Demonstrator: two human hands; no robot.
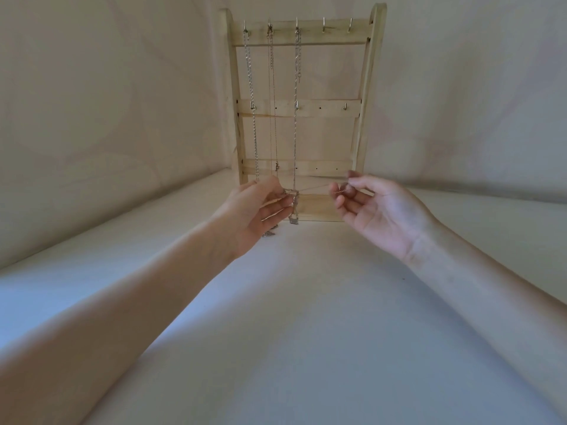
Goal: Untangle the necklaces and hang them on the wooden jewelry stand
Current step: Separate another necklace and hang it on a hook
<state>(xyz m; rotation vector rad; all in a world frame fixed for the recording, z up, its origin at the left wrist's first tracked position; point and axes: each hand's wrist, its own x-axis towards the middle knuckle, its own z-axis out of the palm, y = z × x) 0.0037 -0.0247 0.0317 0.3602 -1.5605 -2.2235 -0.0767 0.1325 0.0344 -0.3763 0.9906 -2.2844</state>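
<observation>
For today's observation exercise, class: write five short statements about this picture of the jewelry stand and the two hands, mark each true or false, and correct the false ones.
1. The stand is upright. True.
2. Chains hang from all five top hooks. False: only the three on the left hold chains; the two on the right are bare.
3. The left hand holds a tangle of chain. True.
4. The right hand lies flat on the surface. False: it is raised, pinching a thin strand.
5. The strand runs between both hands. True.
</observation>
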